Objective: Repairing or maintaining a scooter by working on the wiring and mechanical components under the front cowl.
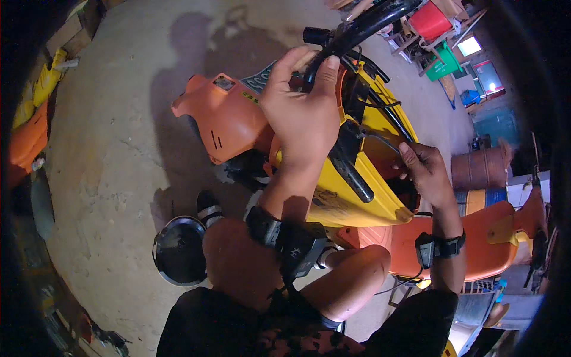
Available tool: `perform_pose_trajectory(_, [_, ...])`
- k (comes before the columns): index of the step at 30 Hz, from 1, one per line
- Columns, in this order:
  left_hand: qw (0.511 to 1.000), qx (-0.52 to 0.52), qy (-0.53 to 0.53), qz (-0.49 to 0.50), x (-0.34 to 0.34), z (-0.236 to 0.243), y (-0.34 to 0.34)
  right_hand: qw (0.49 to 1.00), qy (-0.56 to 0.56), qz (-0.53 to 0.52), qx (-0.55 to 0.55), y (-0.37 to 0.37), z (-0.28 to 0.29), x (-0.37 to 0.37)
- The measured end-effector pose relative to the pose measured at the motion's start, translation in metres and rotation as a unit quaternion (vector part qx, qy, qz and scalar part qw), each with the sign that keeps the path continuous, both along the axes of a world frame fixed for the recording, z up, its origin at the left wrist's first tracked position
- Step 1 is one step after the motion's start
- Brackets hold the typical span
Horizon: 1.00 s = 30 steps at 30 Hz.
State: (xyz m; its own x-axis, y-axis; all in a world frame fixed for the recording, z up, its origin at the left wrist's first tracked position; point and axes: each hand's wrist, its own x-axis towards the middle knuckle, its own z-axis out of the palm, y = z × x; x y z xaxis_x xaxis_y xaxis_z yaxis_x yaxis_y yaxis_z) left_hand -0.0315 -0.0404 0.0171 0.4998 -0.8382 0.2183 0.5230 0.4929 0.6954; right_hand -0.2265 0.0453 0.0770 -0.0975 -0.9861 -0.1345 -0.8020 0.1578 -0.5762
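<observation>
In front of me stands a partly stripped two-wheeled vehicle, with an orange panel (229, 128), a yellow body panel (339, 202) and bare black tubes. My left hand (306, 113) is closed around the curved black tube (380, 27) at the top, thumb on the near side. My right hand (425, 169) is lower and to the right, over the yellow panel's opening. Its thumb and index finger pinch a thin black cable (382, 140) that runs from the frame. Between the hands a straight black tube (352, 172) slants down across the yellow panel.
A round black tray (180, 251) lies on the floor by my foot. A long orange seat-like part (476, 247) is at the right. Beyond are a rusty drum (479, 170), a green bin (443, 62) and a red bucket (430, 22). Orange and yellow parts (30, 143) line the left edge.
</observation>
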Motion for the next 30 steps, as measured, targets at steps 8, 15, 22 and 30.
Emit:
perform_pose_trajectory(8, [1.000,-0.011,0.020,-0.013,-0.005,-0.002,-0.002,0.964,0.232,0.112,-0.065,0.018,0.024,0.031])
perform_pose_trajectory(15, [1.000,-0.006,0.004,-0.002,-0.004,-0.005,-0.004,0.945,0.246,0.195,-0.091,0.008,0.027,0.034])
perform_pose_trajectory(22, [0.999,0.019,-0.006,-0.027,-0.002,-0.001,0.000,0.954,0.215,0.203,-0.048,0.001,0.041,0.032])
perform_pose_trajectory(30, [0.999,-0.006,0.018,-0.025,-0.002,0.002,-0.001,0.947,0.278,0.117,-0.111,0.010,0.056,0.042])
